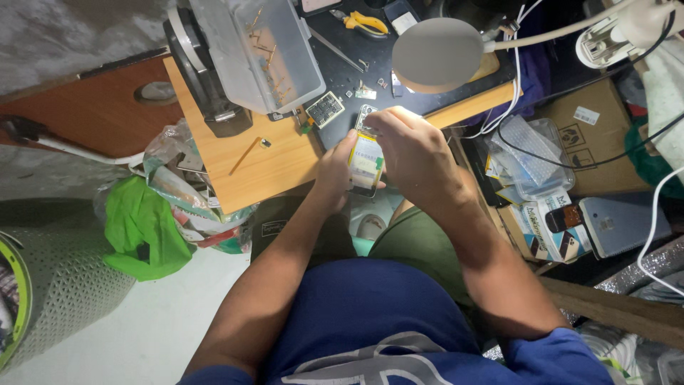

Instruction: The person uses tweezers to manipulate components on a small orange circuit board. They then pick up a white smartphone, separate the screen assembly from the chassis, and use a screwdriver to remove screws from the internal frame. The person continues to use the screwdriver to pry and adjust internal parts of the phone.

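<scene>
My left hand (333, 167) grips an opened phone (365, 162) from its left side, holding it upright over the front edge of the wooden desk (256, 167). The phone's back is off, showing a yellow-green battery. My right hand (413, 153) covers the phone's right side and top, with its fingertips pressed at the upper end near the camera area. Whether those fingers pinch a small part or tool is hidden.
A clear plastic box (260, 50) of small gold parts sits at the desk's back left, with a small circuit board (325, 109), yellow-handled pliers (365, 23) and a round lamp head (438, 53) nearby. Bags (142, 228) hang left; boxes and phones (620, 224) lie right.
</scene>
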